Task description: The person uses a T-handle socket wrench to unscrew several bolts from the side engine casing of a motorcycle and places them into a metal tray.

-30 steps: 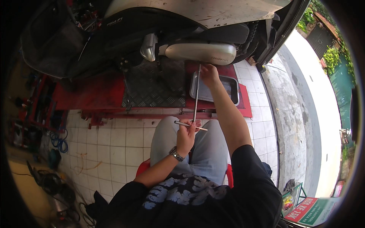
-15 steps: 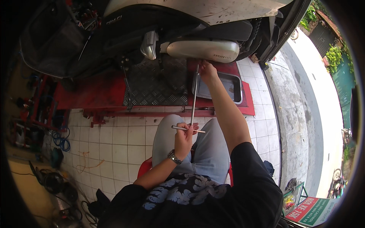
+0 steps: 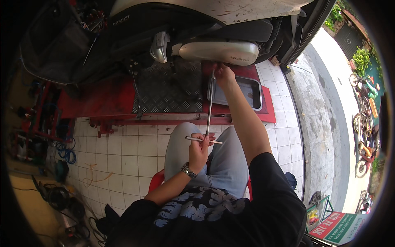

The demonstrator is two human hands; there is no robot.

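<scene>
- White tiled floor (image 3: 123, 152), red lift ramp (image 3: 103, 103) bearing scooter (image 3: 214, 24).
- Left hand (image 3: 199, 148) clenched round T-handle wrench (image 3: 210, 103).
- Right hand (image 3: 224, 74) gripping shaft top under silver muffler (image 3: 218, 51).
- Metal tray (image 3: 251, 90) just beside.

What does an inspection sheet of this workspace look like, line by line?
Surface: white tiled floor; red lift platform with a checker plate.
Job's things: long T-handle wrench running up to the scooter's underside, below the silver muffler; metal tray beneath.
Clutter: tools on a red rack at the left.
Hands: left hand grips the crossbar; right hand holds the shaft's top.
Cables: blue hose coil; black cords.
Surroundings: street with parked motorbikes.
</scene>
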